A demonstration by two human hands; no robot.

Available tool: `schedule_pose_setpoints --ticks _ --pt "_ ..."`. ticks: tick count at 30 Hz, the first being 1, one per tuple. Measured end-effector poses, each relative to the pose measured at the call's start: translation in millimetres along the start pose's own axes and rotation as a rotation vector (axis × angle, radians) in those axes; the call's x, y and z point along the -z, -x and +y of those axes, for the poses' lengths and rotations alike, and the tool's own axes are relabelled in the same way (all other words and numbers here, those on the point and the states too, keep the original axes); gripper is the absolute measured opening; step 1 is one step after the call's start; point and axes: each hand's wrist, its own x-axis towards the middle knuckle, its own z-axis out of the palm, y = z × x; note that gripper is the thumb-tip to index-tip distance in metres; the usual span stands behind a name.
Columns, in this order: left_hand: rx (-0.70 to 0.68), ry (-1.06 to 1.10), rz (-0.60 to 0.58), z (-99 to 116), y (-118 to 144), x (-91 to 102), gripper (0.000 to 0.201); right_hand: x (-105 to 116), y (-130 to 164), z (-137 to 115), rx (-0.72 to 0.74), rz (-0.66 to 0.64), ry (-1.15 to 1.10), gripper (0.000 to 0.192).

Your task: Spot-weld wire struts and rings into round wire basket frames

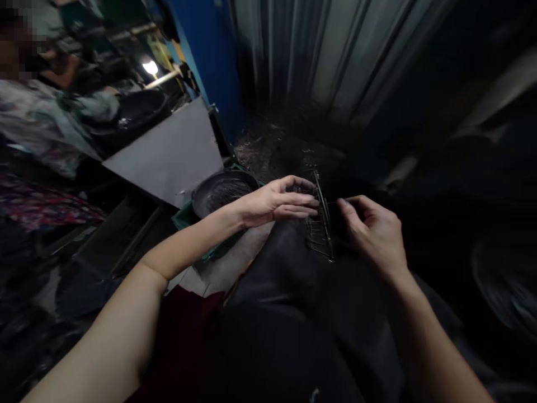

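My left hand [279, 201] holds the left side of a small wire frame [319, 224], fingers curled around its thin metal rods. My right hand [375, 232] pinches the frame's right side between thumb and fingers. The frame stands roughly upright above my dark-clothed knee [289, 263]. The picture is dim and blurred, so the finer details of the frame are hard to tell.
A round dark pan [222, 190] sits on a green crate [184, 215] to the left. A grey board [168, 151] leans behind it. Loose wire scraps [268, 148] lie ahead by a corrugated wall [335, 50]. Another person [37, 112] sits far left near a lamp [150, 68].
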Motion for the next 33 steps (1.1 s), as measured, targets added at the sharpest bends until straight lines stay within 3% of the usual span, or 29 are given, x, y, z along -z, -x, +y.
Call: schedule_pose_setpoints --ticks 2,4,7,9,13,18,24,29,31,33 --pt "-0.187 -0.241 0.076 -15.8 -7.6 -4.1 0.021 12.7 5.7 16.1 -0.039 -0.006 0.052 0.034" --pt "-0.451 -0.577 0.082 -32.1 -20.0 -8.6 0.018 23.0 10.4 27.2 -0.062 -0.024 0.084 0.035" --pt "-0.782 -0.920 -0.148 -48.5 -44.6 -18.7 0.024 34.8 16.6 32.9 -0.077 -0.030 0.128 0.035" --pt "-0.876 -1.018 -0.292 -52.1 -59.1 -26.5 0.029 40.6 20.6 32.4 -0.082 -0.051 0.133 0.035" --pt "-0.920 -1.055 -0.423 -51.8 -71.3 -36.6 0.024 46.1 27.2 30.2 -0.080 -0.087 0.095 0.034" --pt "-1.073 -1.038 -0.321 -59.9 -64.7 -40.1 0.021 45.8 33.2 27.1 -0.096 -0.118 0.106 0.029" --pt "-1.132 -1.352 -0.308 -76.1 -52.6 -55.4 0.023 38.5 50.8 31.5 -0.045 -0.154 0.114 0.028" --pt "-1.020 -1.472 -0.376 -69.7 -40.9 -69.3 0.023 31.5 55.7 49.0 -0.094 -0.214 0.050 0.036" --pt "-0.917 -1.436 -0.479 -61.5 -30.1 -68.4 0.021 40.7 53.6 58.5 -0.195 -0.167 0.022 0.038" --pt "-0.807 -1.358 -0.588 -52.4 -16.0 -62.6 0.019 61.9 54.0 69.7 -0.342 -0.029 0.025 0.035"
